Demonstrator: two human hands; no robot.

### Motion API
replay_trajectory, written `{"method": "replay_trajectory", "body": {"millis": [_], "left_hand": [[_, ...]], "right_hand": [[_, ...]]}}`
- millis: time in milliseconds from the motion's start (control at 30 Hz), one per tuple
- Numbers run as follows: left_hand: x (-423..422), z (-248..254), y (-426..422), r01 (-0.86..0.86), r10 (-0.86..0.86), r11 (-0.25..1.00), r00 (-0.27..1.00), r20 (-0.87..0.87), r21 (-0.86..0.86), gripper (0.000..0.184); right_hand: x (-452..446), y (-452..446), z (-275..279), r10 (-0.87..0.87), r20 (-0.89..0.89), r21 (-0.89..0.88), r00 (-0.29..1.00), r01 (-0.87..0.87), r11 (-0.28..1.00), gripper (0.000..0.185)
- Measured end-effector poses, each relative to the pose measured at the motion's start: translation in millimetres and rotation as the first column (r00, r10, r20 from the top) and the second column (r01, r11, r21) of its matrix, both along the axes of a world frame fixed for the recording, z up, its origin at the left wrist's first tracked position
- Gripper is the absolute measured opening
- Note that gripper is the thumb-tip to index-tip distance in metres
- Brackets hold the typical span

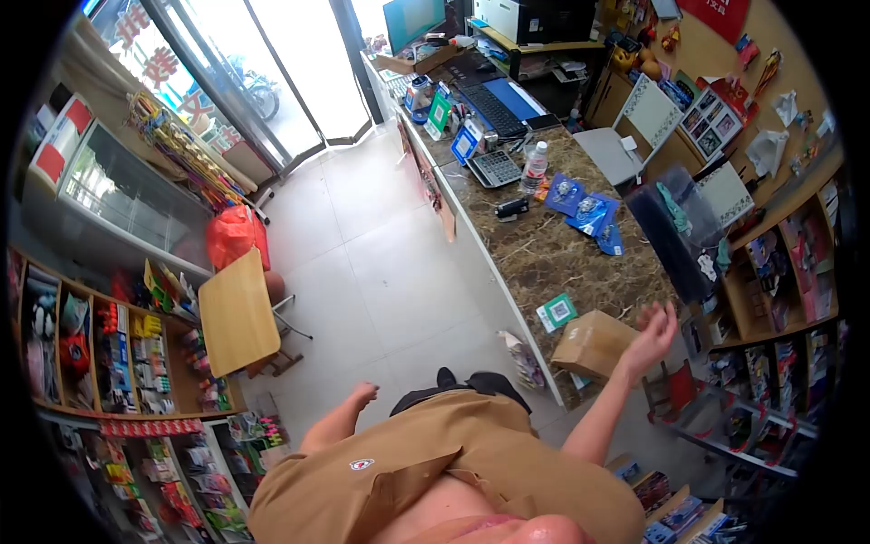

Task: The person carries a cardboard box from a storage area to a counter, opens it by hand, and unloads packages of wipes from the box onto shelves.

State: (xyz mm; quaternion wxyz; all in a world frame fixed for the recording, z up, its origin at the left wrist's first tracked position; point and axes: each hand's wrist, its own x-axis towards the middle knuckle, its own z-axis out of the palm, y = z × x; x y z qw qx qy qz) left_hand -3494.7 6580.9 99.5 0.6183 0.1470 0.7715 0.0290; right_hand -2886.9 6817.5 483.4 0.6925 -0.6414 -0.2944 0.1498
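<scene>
My right hand (654, 337) is raised at the right end of the marble-patterned counter (544, 263), its fingers apart and nothing in them. Just left of it sits a brown cardboard box (594, 345) sealed with tape; whether my wrist touches it I cannot tell. A green and white QR code card (556, 313) stands behind the box. Low over the floor on the left hangs my left hand (364, 392), its fingers curled in with nothing visible in them. It is away from the counter.
Along the counter are blue packets (589, 214), a water bottle (535, 167), a calculator (495, 169), a keyboard (492, 109) and a monitor (412, 22). A wooden folding table (239, 313) and a red bag (237, 238) stand left. Stocked shelves (118, 417) line both sides.
</scene>
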Motion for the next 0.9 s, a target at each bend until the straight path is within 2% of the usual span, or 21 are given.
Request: {"method": "replay_trajectory", "body": {"millis": [33,67,100,133,167,233,300,367,433,467,533,567,633,700,767,833,867,900], "left_hand": [[-24.5,9.6,-5.2,-0.232,0.233,0.972,0.969,0.079,-0.022,0.033],[-38.7,-2.7,-12.7,-0.345,0.345,0.938,0.939,-0.016,-0.025,0.030],[-46.6,5.5,-16.9,-0.456,0.453,0.890,0.885,-0.110,-0.005,0.027],[-47.1,33.3,-16.3,-0.555,0.551,0.831,0.811,-0.199,0.037,0.025],[-45.1,38.5,-13.5,-0.556,0.556,0.830,0.814,-0.170,0.055,0.025],[-40.9,48.1,-6.9,-0.559,0.568,0.821,0.819,-0.076,0.115,0.027],[-26.2,69.1,7.7,-0.467,0.473,0.864,0.881,0.016,0.189,0.039],[-21.8,64.6,13.1,-0.441,0.438,0.867,0.897,0.065,0.231,0.042],[-18.5,60.9,13.4,-0.435,0.444,0.870,0.896,0.013,0.232,0.042],[-17.6,59.4,17.3,-0.421,0.442,0.875,0.896,-0.038,0.240,0.043],[-14.6,61.6,40.2,-0.392,0.424,0.890,0.899,-0.107,0.232,0.042],[-14.7,62.2,53.6,-0.382,0.416,0.896,0.901,-0.127,0.224,0.042],[-14.9,71.0,91.2,-0.383,0.413,0.899,0.902,-0.124,0.212,0.041],[-17.7,76.8,128.9,-0.395,0.422,0.893,0.901,-0.098,0.215,0.041],[-20.4,90.0,169.1,-0.425,0.449,0.876,0.891,-0.066,0.229,0.040],[-25.5,100.4,204.5,-0.455,0.477,0.858,0.878,-0.039,0.237,0.040],[-28.9,104.0,219.8,-0.477,0.496,0.845,0.868,-0.020,0.242,0.040],[-33.2,106.8,234.6,-0.501,0.518,0.829,0.856,-0.001,0.248,0.039]], "right_hand": [[-25.4,21.7,4.2,0.073,0.050,0.023,0.996,-0.074,0.997,0.031],[-51.2,44.9,-0.8,0.187,0.141,0.039,0.972,-0.194,0.980,0.032],[-77.1,68.5,-9.2,0.297,0.234,0.044,0.926,-0.315,0.948,0.032],[-101.0,89.0,-26.1,0.459,0.118,-0.019,0.881,-0.460,0.888,0.032],[-126.0,108.3,-38.6,0.596,-0.009,-0.060,0.803,-0.595,0.801,0.031],[-186.7,138.2,-38.4,0.660,-0.200,-0.348,0.724,-0.682,0.643,0.023],[-237.3,170.6,-56.4,0.796,0.005,-0.498,0.605,-0.689,0.527,0.022],[-281.2,209.8,-93.1,0.830,0.271,-0.492,0.487,-0.671,0.555,0.025],[-320.8,252.7,-113.4,0.870,0.298,-0.508,0.393,-0.706,0.493,0.025],[-335.3,278.0,-118.8,0.874,0.297,-0.510,0.385,-0.710,0.486,0.025],[-355.1,327.7,-121.6,0.923,0.265,-0.569,0.280,-0.727,0.384,0.031],[-357.6,350.0,-122.7,0.926,0.251,-0.572,0.282,-0.728,0.377,0.031],[-355.6,397.1,-119.8,0.957,0.181,-0.692,0.228,-0.662,0.288,0.034],[-344.7,436.7,-123.2,0.964,0.145,-0.735,0.221,-0.628,0.255,0.036],[-329.1,472.2,-135.1,0.935,0.138,-0.692,0.326,-0.643,0.327,0.035],[-314.8,502.9,-133.7,0.866,0.092,-0.670,0.492,-0.612,0.420,0.035],[-309.1,514.0,-144.4,0.794,0.135,-0.608,0.593,-0.583,0.539,0.033],[-305.1,524.5,-133.0,0.740,0.126,-0.576,0.661,-0.558,0.597,0.028]]}}
